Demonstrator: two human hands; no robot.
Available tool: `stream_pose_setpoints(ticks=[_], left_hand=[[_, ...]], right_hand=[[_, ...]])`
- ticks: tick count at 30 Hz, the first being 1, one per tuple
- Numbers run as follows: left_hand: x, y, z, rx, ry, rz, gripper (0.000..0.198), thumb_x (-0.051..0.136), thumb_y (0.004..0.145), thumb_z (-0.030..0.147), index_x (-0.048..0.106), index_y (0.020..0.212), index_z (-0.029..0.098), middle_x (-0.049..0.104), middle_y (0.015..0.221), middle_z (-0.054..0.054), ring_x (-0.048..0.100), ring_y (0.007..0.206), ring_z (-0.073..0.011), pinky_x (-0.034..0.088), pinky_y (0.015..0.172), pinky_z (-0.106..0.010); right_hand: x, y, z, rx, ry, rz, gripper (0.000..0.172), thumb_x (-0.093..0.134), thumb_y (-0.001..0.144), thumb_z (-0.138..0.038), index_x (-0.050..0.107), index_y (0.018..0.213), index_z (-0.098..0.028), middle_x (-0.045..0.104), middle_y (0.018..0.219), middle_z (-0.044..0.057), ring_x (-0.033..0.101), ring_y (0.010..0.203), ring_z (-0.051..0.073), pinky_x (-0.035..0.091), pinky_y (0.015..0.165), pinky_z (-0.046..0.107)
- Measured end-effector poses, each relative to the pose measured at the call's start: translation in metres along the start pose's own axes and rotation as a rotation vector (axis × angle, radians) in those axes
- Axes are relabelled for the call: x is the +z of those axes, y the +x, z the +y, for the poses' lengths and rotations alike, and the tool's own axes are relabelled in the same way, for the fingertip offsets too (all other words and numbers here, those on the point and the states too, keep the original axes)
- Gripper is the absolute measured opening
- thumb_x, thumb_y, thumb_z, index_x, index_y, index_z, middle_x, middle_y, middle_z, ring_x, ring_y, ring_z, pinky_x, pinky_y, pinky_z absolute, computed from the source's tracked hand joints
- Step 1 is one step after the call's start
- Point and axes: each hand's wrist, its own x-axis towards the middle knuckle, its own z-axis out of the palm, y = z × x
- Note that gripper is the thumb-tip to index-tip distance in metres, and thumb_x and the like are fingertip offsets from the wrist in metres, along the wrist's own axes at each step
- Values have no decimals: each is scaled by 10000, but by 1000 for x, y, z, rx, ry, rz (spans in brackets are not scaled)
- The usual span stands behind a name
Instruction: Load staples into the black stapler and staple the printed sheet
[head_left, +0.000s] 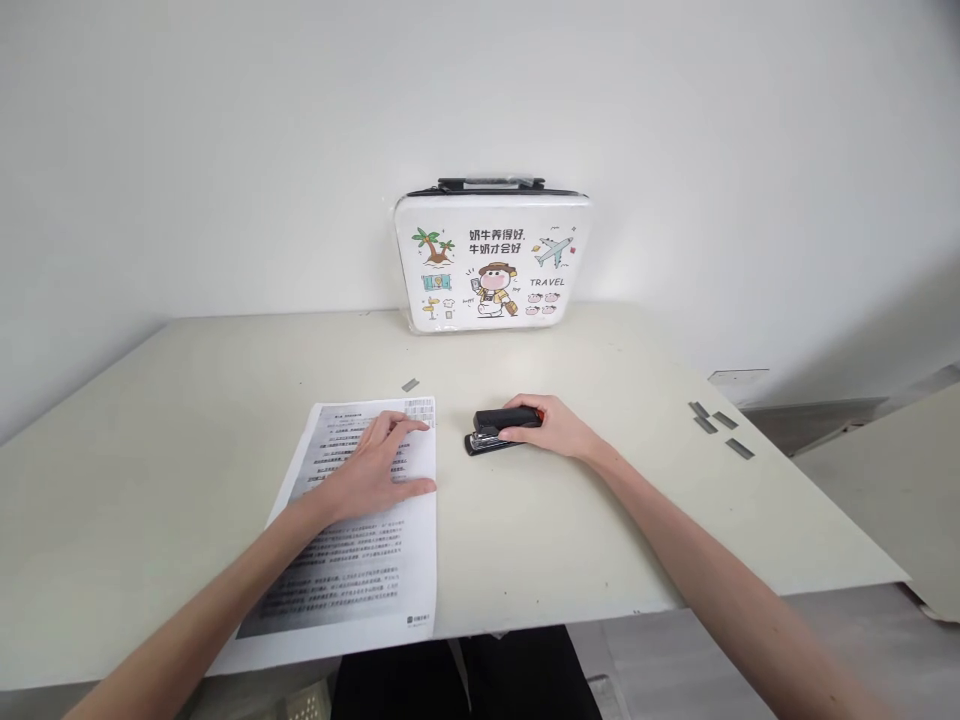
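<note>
Stapler [501, 430]: black, lies on the worktop [150, 480] near its middle, just to the right of the paper sheet [352, 570] and not touching it.
Long axis of stapler: runs almost left to right. The mouth end points left, toward the right edge of the sheet, and the rear end, with a bit of red, is under the right hand [551, 425].
Right hand: its grip is closed over the rear half of the stapler, fingers on top. The base seems to rest on the worktop.
Left hand [379, 470]: grip open and flat, palm down on the upper part of the sheet, fingertips near the top right corner. It holds nothing.
Paper sheet: printed page, a little slanted. Its near edge hangs over the front edge of the worktop.
Gap: a narrow strip of bare worktop lies between the stapler mouth and the sheet edge.
Staple strips [720, 428]: several at the far right, well apart from both hands. One single strip [409, 385] lies just behind the sheet.
Case [491, 260]: upright against the wall, at the back.
</note>
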Motion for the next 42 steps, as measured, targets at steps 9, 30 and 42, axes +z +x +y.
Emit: stream_pose_setpoints(ticks=[9, 30, 42], left_hand=[[-4, 15, -12, 33, 32, 31, 662, 765, 839, 560, 509, 1401, 322, 439, 1404, -97, 449, 1377, -354, 382, 1176, -551], [19, 63, 52, 310, 30, 230, 221, 764, 900, 427, 673, 846, 233, 716, 956, -25, 644, 931, -243, 497, 898, -404], [20, 62, 53, 285, 63, 216, 302, 670, 954, 500, 670, 816, 231, 723, 940, -41, 657, 920, -251, 513, 880, -422]], right_hand=[[2, -2, 1, -11, -27, 10, 375, 805, 776, -548, 732, 961, -231, 698, 881, 2, 602, 788, 186, 463, 714, 300], [2, 14, 31, -101, 186, 253, 367, 454, 1027, -577, 588, 1145, -257, 728, 1016, 53, 673, 912, 199, 535, 868, 375], [0, 8, 13, -20, 122, 214, 527, 387, 1009, -695, 614, 1114, -232, 734, 993, 75, 680, 954, 217, 540, 897, 363]])
